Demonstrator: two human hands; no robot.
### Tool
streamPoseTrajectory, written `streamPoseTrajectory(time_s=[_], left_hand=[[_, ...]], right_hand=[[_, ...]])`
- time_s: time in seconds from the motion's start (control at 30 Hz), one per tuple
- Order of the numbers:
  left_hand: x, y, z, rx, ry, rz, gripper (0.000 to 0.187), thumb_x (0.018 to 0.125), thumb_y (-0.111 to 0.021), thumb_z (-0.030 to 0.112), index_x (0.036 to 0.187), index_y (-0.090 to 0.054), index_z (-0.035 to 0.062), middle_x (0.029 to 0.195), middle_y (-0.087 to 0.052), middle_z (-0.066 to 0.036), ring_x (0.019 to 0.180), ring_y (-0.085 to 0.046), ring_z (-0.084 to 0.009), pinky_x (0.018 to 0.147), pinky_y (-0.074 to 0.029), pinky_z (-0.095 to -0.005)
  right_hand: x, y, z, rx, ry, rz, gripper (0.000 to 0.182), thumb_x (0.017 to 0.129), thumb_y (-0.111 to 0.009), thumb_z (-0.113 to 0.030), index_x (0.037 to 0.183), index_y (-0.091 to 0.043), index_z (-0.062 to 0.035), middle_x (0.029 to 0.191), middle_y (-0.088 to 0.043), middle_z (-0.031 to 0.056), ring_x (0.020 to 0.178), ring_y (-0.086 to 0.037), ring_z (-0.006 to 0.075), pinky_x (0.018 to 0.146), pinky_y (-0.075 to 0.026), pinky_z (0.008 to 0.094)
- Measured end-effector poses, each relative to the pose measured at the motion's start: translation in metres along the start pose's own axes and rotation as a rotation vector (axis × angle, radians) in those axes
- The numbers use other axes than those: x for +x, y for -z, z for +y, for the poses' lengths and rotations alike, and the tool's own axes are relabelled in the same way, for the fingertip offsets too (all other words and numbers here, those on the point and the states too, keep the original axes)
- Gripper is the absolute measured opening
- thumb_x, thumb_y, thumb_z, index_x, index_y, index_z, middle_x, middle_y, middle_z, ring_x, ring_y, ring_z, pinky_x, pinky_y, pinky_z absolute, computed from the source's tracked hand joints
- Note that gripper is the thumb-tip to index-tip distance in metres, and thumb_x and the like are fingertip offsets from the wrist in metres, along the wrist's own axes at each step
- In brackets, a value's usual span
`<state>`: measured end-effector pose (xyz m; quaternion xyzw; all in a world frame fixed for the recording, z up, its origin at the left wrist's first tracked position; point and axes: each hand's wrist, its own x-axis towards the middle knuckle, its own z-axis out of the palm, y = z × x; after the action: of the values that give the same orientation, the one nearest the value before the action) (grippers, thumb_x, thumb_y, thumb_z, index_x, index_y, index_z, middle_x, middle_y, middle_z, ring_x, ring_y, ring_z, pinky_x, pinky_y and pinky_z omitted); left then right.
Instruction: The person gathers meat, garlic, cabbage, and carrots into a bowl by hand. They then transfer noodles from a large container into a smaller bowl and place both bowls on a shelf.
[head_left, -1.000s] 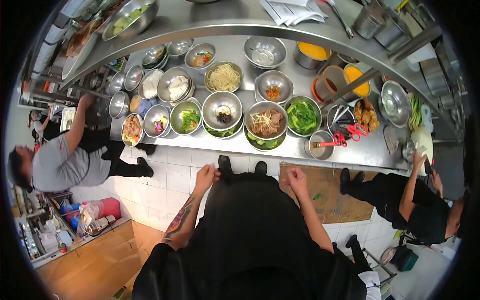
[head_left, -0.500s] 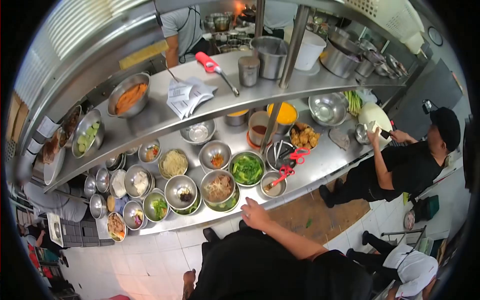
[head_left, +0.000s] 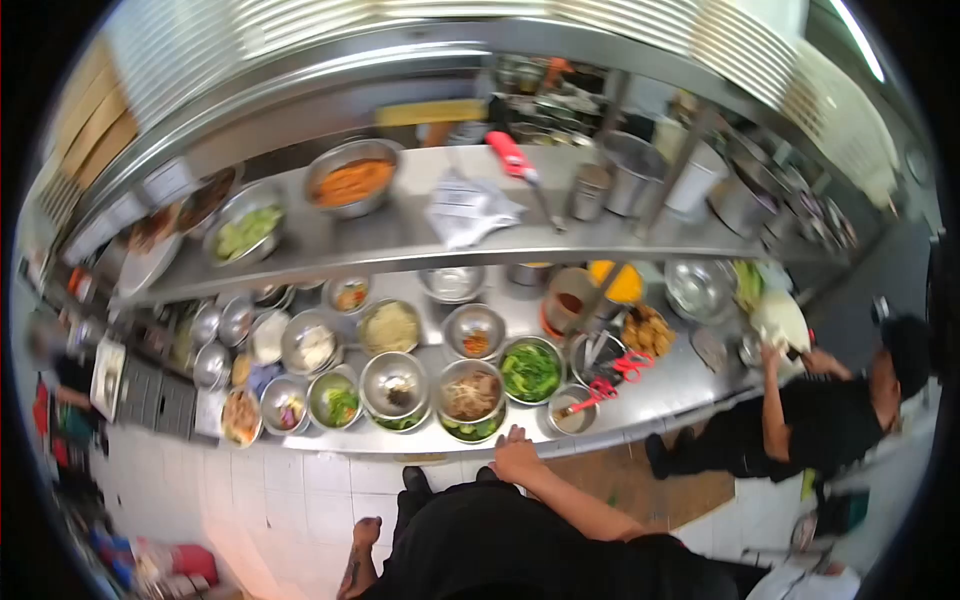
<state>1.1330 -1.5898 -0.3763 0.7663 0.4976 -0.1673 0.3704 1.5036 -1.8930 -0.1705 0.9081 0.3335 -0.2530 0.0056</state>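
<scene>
My right hand (head_left: 515,455) is at the front edge of the steel counter, its fingers apart and holding nothing. Just beyond it is a bowl of shredded brown food (head_left: 471,390), resting over a bowl of green vegetables (head_left: 474,430). To its right stands a small steel bowl (head_left: 573,420) with a red-handled tool in it. Down by my side hangs my left hand (head_left: 367,531), away from the counter, with the fingers curled in and nothing visible in them. Leafy greens fill another bowl (head_left: 531,370), and pale noodles lie in a bowl (head_left: 391,328) farther back.
An upper shelf (head_left: 400,245) crosses the counter, carrying a bowl of orange strips (head_left: 352,182), papers (head_left: 470,208) and a red-handled lighter (head_left: 512,157). Red-handled scissors (head_left: 632,366) sit in a container. At the right, a co-worker (head_left: 820,415) in black works at the counter.
My view has turned, so the counter and shelf sit more level and shifted right. My right hand is still by the counter edge; my left hand shows more fully at my side.
</scene>
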Motion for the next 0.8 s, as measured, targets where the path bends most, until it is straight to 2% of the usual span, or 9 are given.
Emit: streamPoseTrajectory(time_s=[0.1,0.13,0.2,0.4,0.53,0.6,0.7,0.77,0.8], left_hand=[[0.033,-0.017,-0.027,0.237,-0.079,-0.057,0.059,0.089,-0.053,0.055,0.1,-0.073,0.001,0.111,-0.067,-0.026,0.109,-0.063,-0.0408,0.097,-0.048,-0.0486],[0.048,-0.029,-0.044,0.222,-0.069,-0.058,0.061,0.09,-0.051,0.056,0.094,-0.074,-0.0006,0.105,-0.068,-0.026,0.104,-0.065,-0.042,0.094,-0.05,-0.0482],[0.012,0.008,-0.003,0.175,0.012,0.036,0.058,0.089,-0.05,0.054,0.088,-0.075,0.002,0.098,-0.069,-0.025,0.098,-0.066,-0.0423,0.091,-0.051,-0.0475],[0.03,0.104,0.016,-0.332,-0.107,0.744,0.035,0.085,-0.068,0.03,0.106,-0.07,0.0021,0.105,-0.068,-0.022,0.103,-0.063,-0.0376,0.092,-0.05,-0.046],[0.044,0.271,0.061,-0.564,-0.269,1.183,0.03,0.09,-0.066,0.022,0.11,-0.067,-0.0001,0.1,-0.069,-0.018,0.092,-0.067,-0.0303,0.085,-0.052,-0.0363],[0.036,0.38,0.094,-0.812,-0.46,1.204,0.026,0.094,-0.065,0.019,0.115,-0.067,0.0024,0.104,-0.07,-0.009,0.1,-0.064,-0.0164,0.085,-0.052,-0.0314],[0.027,0.547,0.125,-0.917,-0.912,1.133,0.026,0.097,-0.062,0.014,0.119,-0.064,0.0005,0.118,-0.066,-0.007,0.108,-0.061,-0.0146,0.095,-0.048,-0.0286],[0.014,0.643,0.147,-0.964,-1.147,1.031,0.029,0.096,-0.062,0.012,0.123,-0.062,0.0022,0.12,-0.065,-0.007,0.109,-0.061,-0.0142,0.096,-0.047,-0.0285],[0.017,0.683,0.152,-1.025,-1.203,0.944,0.03,0.096,-0.062,0.011,0.124,-0.061,0.0028,0.115,-0.066,-0.006,0.103,-0.061,-0.0121,0.091,-0.048,-0.0274]], right_hand=[[0.004,0.014,-0.008,0.107,0.023,-0.113,0.075,0.084,-0.068,-0.043,0.133,-0.05,0.0108,0.145,-0.037,0.0385,0.136,-0.033,0.0551,0.106,-0.04,0.0556],[0.007,0.002,-0.006,0.035,0.068,-0.029,0.077,0.084,-0.069,-0.045,0.134,-0.047,0.0101,0.143,-0.036,0.041,0.134,-0.035,0.0561,0.104,-0.042,0.0554],[0.009,-0.015,-0.004,-0.085,0.203,0.036,0.08,0.084,-0.07,-0.047,0.135,-0.045,0.0094,0.141,-0.036,0.0435,0.132,-0.037,0.0571,0.103,-0.043,0.0552],[0.011,-0.044,0.013,-0.054,0.132,0.05,0.095,0.081,-0.074,-0.043,0.144,-0.028,0.0119,0.149,-0.017,0.0448,0.139,-0.021,0.0584,0.116,-0.025,0.0535],[-0.001,-0.042,0.013,0.065,0.151,0.079,0.093,0.08,-0.076,-0.037,0.145,-0.028,0.0083,0.151,-0.012,0.043,0.14,-0.019,0.058,0.116,-0.024,0.0538],[-0.004,-0.05,0.01,0.114,0.143,0.173,0.093,0.078,-0.077,-0.034,0.148,-0.028,0.0039,0.153,-0.008,0.0415,0.142,-0.016,0.0568,0.117,-0.023,0.0529],[-0.004,-0.061,-0.004,0.165,0.159,0.358,0.09,0.077,-0.074,-0.02,0.149,-0.024,0.0016,0.152,-0.013,0.0397,0.14,-0.016,0.058,0.113,-0.024,0.0565],[0.012,-0.111,0.01,0.063,-0.028,0.55,0.094,0.07,-0.076,-0.013,0.15,-0.029,-0.0005,0.153,-0.013,0.0398,0.141,-0.019,0.0546,0.114,-0.026,0.0516],[0.015,-0.114,-0.014,0.111,-0.193,0.562,0.091,0.074,-0.076,-0.021,0.15,-0.029,-0.0004,0.153,-0.01,0.0408,0.141,-0.021,0.0553,0.115,-0.026,0.0528]])
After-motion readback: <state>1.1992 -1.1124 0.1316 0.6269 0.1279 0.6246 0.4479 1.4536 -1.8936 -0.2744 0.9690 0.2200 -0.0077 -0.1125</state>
